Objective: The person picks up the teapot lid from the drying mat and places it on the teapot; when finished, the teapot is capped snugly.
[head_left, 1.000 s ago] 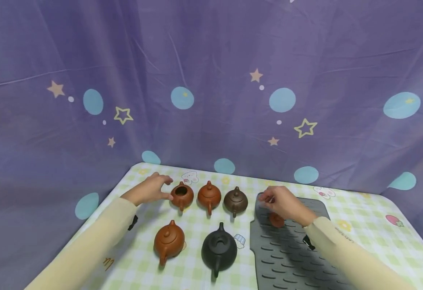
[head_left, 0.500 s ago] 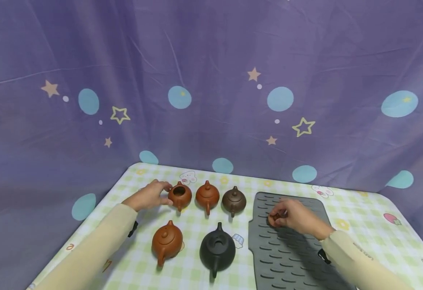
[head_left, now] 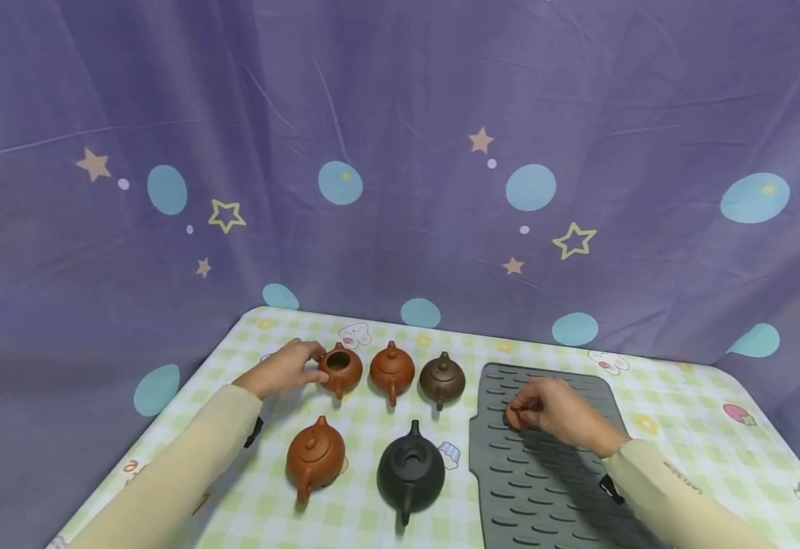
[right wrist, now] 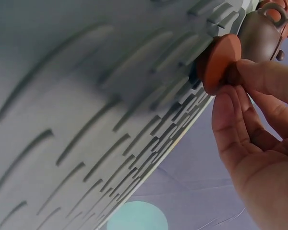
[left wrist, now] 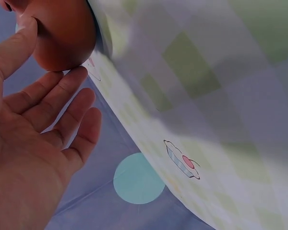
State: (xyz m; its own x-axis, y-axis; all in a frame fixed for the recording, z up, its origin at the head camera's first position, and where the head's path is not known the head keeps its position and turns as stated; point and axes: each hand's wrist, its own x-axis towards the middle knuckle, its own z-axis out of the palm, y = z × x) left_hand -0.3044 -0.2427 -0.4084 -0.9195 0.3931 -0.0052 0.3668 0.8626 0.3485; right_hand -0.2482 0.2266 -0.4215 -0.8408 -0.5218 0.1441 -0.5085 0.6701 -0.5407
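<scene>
In the head view my left hand (head_left: 287,369) holds a lidless reddish-brown teapot (head_left: 341,372) by its left side. The left wrist view has the thumb and two fingertips against the rounded body (left wrist: 69,38); the other fingers stay off it. My right hand (head_left: 556,409) is over a grey ridged mat (head_left: 509,480), pinching a round reddish-brown teapot lid (head_left: 514,417). Up close in the right wrist view, thumb and fingers grip the lid (right wrist: 222,64) at its knob, the disc facing the mat. Whether it touches the mat I cannot tell.
Beside the lidless pot stand an orange-brown teapot (head_left: 393,371) and a dark brown one (head_left: 442,380), both lidded. Nearer me are another orange-brown teapot (head_left: 316,455) and a black teapot (head_left: 411,469). A checked cloth (head_left: 248,503) covers the table; a purple curtain (head_left: 400,99) hangs behind.
My right hand has come down and nearer onto the mat and taken the lid that lay there. My left hand has closed in on the lidless teapot's side.
</scene>
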